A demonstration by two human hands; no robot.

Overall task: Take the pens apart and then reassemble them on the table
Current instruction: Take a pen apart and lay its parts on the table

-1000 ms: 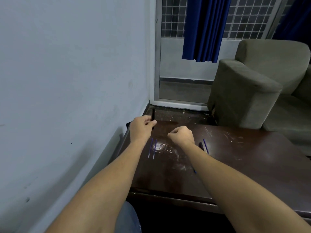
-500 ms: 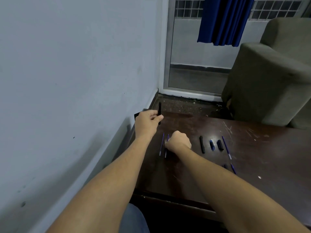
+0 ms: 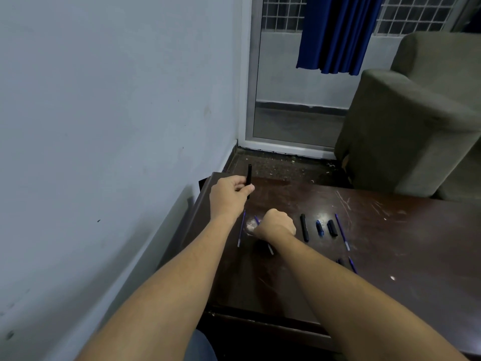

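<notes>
The left hand (image 3: pixel 230 194) pinches a black pen barrel (image 3: pixel 249 175) between thumb and fingers. It holds the barrel upright above the table's far corner. The right hand (image 3: pixel 277 224) is near it but apart, knuckles up and fingers curled down onto the table. A thin blue refill (image 3: pixel 270 250) runs under this hand, but I cannot tell whether the fingers grip it.

Another blue refill (image 3: pixel 241 229) lies beside the left wrist. To the right of the right hand lie a second black barrel (image 3: pixel 304 227), a short blue-and-black piece (image 3: pixel 320 227), a black cap (image 3: pixel 332 227) and a third refill (image 3: pixel 341 231), all roughly parallel.

They lie on a dark brown table (image 3: pixel 403 243), glossy and scratched pale. It stands against a grey-blue wall (image 3: pixel 104 100) to the left of the hands. Beyond the hands are a gritty dark floor (image 3: pixel 286 166), a glazed door (image 3: pixel 291 113) and a blue curtain (image 3: pixel 335 35). To the right stands a grey-green armchair (image 3: pixel 406 126).
</notes>
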